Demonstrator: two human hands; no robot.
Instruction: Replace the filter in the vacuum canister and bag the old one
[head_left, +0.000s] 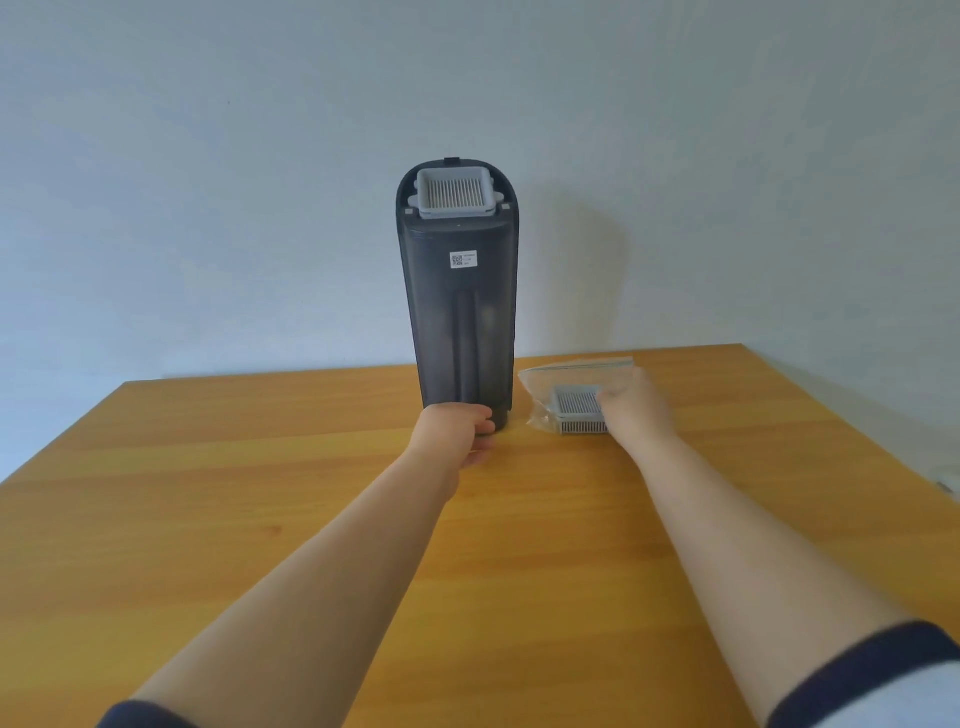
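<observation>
A tall dark grey vacuum canister (460, 312) stands upright near the far edge of the wooden table (260, 519). A light grey pleated filter (455, 193) sits in its top opening. My left hand (457, 428) grips the canister at its base. To the right lies a clear zip bag (576, 371), and a second grey filter (579, 410) rests on or in it; I cannot tell which. My right hand (636, 410) lies over that filter's right side, fingers on it, hiding part of it.
A plain pale wall rises right behind the table. The table's far edge runs just behind the canister and bag, and its right edge slants down toward the near right. A small dark object (944, 487) shows beyond the right edge.
</observation>
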